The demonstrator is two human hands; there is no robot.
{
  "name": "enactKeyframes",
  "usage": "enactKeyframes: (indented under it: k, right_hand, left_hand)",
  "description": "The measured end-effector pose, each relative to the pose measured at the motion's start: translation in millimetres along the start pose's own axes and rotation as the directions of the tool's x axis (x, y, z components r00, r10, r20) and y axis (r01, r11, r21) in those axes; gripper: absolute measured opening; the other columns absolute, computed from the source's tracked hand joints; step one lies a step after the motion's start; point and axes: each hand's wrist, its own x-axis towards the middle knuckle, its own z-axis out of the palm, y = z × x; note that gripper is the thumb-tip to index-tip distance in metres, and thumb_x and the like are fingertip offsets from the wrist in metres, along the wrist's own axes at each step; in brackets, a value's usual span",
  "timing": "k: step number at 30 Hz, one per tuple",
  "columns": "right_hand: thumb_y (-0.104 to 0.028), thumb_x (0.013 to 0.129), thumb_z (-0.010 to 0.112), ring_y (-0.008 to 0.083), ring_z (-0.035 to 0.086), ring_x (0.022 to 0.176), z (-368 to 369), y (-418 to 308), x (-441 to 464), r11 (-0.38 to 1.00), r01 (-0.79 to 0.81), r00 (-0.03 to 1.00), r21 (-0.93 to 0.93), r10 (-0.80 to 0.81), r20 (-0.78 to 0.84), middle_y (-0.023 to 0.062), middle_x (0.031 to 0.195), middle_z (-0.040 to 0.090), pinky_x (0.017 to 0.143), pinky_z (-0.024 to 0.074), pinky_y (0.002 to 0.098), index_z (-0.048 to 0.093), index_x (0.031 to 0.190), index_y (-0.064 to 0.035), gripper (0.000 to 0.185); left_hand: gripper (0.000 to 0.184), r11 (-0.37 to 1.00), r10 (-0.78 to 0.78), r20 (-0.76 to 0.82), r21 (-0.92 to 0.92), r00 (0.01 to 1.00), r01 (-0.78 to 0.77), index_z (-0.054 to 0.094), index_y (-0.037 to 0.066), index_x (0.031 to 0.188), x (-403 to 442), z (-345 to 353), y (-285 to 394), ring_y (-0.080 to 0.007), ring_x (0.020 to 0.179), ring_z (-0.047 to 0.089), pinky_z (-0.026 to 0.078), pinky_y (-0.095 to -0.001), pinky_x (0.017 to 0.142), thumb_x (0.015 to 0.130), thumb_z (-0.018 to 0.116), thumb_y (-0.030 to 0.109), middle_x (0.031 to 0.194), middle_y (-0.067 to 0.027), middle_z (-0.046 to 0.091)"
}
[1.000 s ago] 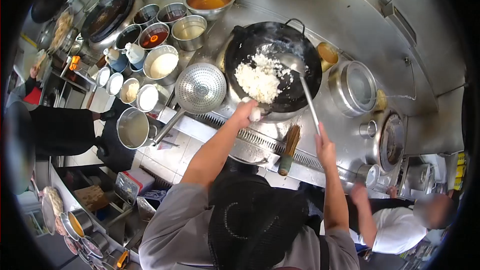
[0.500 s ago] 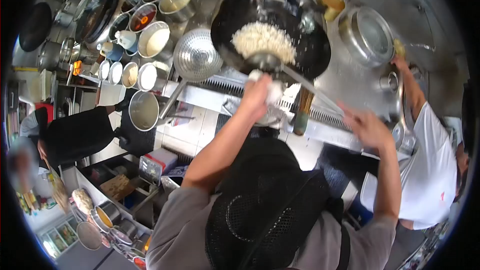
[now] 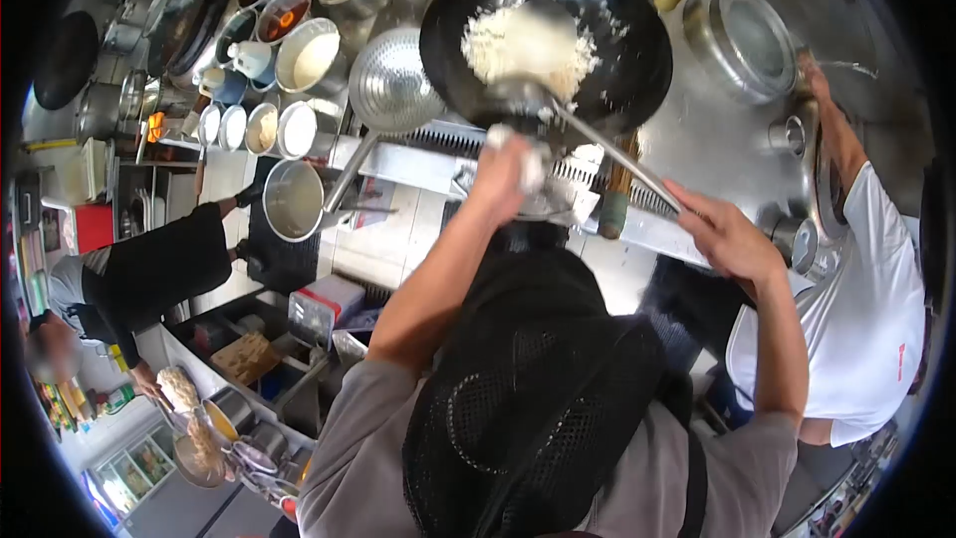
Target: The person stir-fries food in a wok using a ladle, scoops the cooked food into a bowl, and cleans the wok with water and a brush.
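Note:
White rice lies in the black wok, slightly blurred. At the wok's near rim, my left hand is closed around a white cloth, which hides the grip below it. My right hand is wrapped round the end of the metal ladle's handle. The bowl of the ladle sits against the near edge of the rice. A bamboo brush stands beside the wok, between my two hands.
A perforated strainer lies left of the wok, near sauce containers and a pot. A lidded pot stands right. One co-worker reaches over the stove at the right; another person is at the far left.
The view has shifted. The ladle has come from the wok's far right to its near side. The co-worker at right has moved closer, with an arm over the stove.

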Motion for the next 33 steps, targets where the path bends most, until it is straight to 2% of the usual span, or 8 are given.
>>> enactKeyframes:
  k: [12, 14, 17, 21, 24, 27, 29, 33]
  right_hand:
    - [-0.024, 0.097, 0.058, 0.0411, 0.067, 0.069, 49, 34, 123, 0.805, 0.185, 0.81, -0.564, -0.45, -0.376, 0.0291, 0.088, 0.066, 0.066, 0.0532, 0.0466, 0.047, 0.145, -0.0221, 0.049]
    - [-0.021, 0.099, 0.056, 0.0284, 0.064, 0.052, 55, 35, 113, 0.838, 0.523, 0.748, -0.159, -0.54, -0.386, 0.0206, 0.087, 0.068, 0.049, 0.0516, 0.0413, 0.049, 0.144, -0.0201, 0.046]
    - [-0.018, 0.101, 0.051, 0.0088, 0.048, 0.04, 41, 0, 62, 0.735, 0.198, 0.975, 0.649, -0.218, -0.05, 0.0026, 0.074, 0.054, 0.037, 0.0416, 0.022, 0.06, 0.13, -0.0118, 0.031]
    - [-0.025, 0.1, 0.046, 0.0227, 0.066, 0.073, 12, -25, 79, 0.144, 0.161, 0.683, 0.976, -0.73, -0.005, 0.0278, 0.112, 0.064, 0.06, 0.0551, 0.0282, 0.048, 0.133, -0.0003, 0.041]
    - [-0.04, 0.092, 0.059, 0.0239, 0.066, 0.087, -19, -45, 104, 0.293, 0.52, 0.665, 0.802, -0.728, -0.165, 0.0276, 0.122, 0.06, 0.077, 0.0525, 0.0359, 0.044, 0.133, 0.0007, 0.06]
    - [-0.039, 0.093, 0.064, 0.0184, 0.058, 0.078, -45, -71, 143, 0.644, 0.741, 0.404, -0.191, -0.654, -0.639, 0.0067, 0.086, 0.06, 0.08, 0.0463, 0.0326, 0.061, 0.105, -0.0025, 0.039]
    - [-0.027, 0.093, 0.069, 0.0169, 0.054, 0.072, -69, -111, 170, 0.164, 0.851, 0.512, 0.499, -0.474, -0.717, 0.0039, 0.075, 0.052, 0.073, 0.0439, 0.0334, 0.052, 0.076, -0.008, 0.03]
    - [-0.032, 0.09, 0.074, 0.0123, 0.046, 0.05, -106, -180, 124, -0.073, 0.949, 0.257, 0.307, -0.389, -0.885, 0.0, 0.058, 0.048, 0.049, 0.0365, 0.0281, 0.05, 0.072, -0.011, 0.036]
  left_hand:
    - [0.017, 0.971, 0.225, 0.171, 0.035, 0.959, -0.235, 0.047, 0.008, 0.115, 32, -14, -42, -0.0234, 0.09, 0.067, 0.059, -0.0382, 0.071, 0.099, 0.051, 0.012, 0.108, -0.0141, 0.063]
    - [0.031, 0.961, 0.232, 0.136, 0.12, 0.963, -0.249, 0.041, 0.01, 0.125, 29, -47, -68, -0.025, 0.099, 0.065, 0.06, -0.0393, 0.075, 0.096, 0.05, 0.005, 0.114, -0.0133, 0.058]
    - [0.032, 0.978, 0.147, 0.121, 0.13, 0.982, -0.163, 0.041, 0.009, 0.124, 25, -25, -41, -0.0255, 0.092, 0.066, 0.06, -0.0408, 0.071, 0.093, 0.052, 0.004, 0.116, -0.0147, 0.059]
    - [0.011, 0.984, 0.17, 0.076, 0.034, 0.982, -0.173, 0.052, 0.007, 0.103, 117, 7, 5, -0.0241, 0.072, 0.065, 0.054, -0.0379, 0.057, 0.091, 0.052, 0.006, 0.092, -0.0134, 0.065]
    - [0.013, 0.98, 0.195, 0.09, 0.015, 0.977, -0.197, 0.053, 0.006, 0.104, 144, 16, 4, -0.0229, 0.074, 0.064, 0.053, -0.0385, 0.057, 0.09, 0.051, 0.005, 0.092, -0.0121, 0.064]
    - [0.015, 0.972, 0.23, -0.031, 0.063, 0.973, -0.228, 0.053, 0.004, 0.105, 151, 33, 2, -0.0222, 0.078, 0.062, 0.054, -0.0393, 0.06, 0.091, 0.05, 0.005, 0.093, -0.0097, 0.062]
    - [0.015, 0.975, 0.216, -0.06, 0.067, 0.975, -0.212, 0.052, 0.004, 0.106, 156, 35, -3, -0.0223, 0.079, 0.063, 0.054, -0.0397, 0.061, 0.091, 0.05, 0.005, 0.095, -0.0098, 0.062]
    - [0.02, 0.921, 0.363, -0.023, 0.16, 0.931, -0.355, 0.047, 0.0, 0.111, 164, 32, -8, -0.0215, 0.083, 0.063, 0.053, -0.0372, 0.069, 0.091, 0.048, 0.003, 0.102, -0.0129, 0.062]
